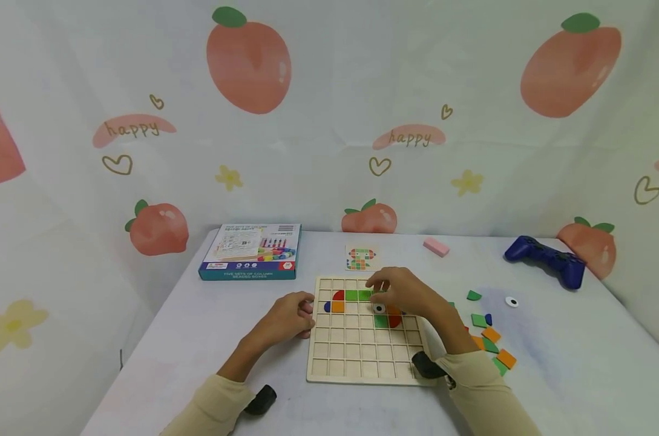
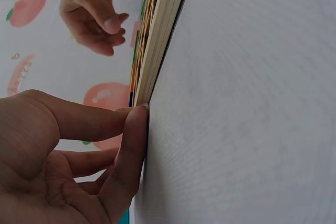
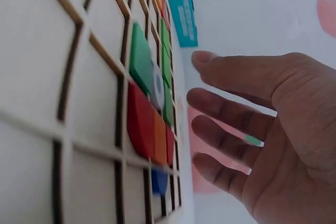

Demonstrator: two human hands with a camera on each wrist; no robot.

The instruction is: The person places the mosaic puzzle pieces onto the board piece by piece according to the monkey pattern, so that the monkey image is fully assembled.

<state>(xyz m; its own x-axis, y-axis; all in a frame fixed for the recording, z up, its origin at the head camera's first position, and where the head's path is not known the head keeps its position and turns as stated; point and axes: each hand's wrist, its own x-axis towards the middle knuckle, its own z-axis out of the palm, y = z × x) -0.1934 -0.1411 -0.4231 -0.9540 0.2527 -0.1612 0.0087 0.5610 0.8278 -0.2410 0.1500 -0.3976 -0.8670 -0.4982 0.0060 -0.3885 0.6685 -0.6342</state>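
Note:
A square wooden grid board (image 1: 351, 351) lies before me, coloured tiles filling some cells near its far side. On the left are a red piece (image 1: 338, 295), an orange square (image 1: 337, 307) and a blue piece (image 1: 327, 307); green squares (image 1: 351, 295) continue the row. An eye tile (image 1: 379, 309) sits above a green square (image 1: 380, 321) and beside red pieces (image 1: 395, 321). My left hand (image 1: 287, 318) pinches the board's left edge between thumb and finger, also seen in the left wrist view. Over the board's far right part hovers my right hand (image 1: 404, 292), fingers apart and holding nothing.
Loose green and orange tiles (image 1: 491, 334) lie right of the board, with another eye tile (image 1: 512, 301) beyond. Behind stand a boxed toy set (image 1: 247, 274), a patterned picture card (image 1: 360, 258), a pink block (image 1: 436, 247) and a blue game controller (image 1: 545, 260).

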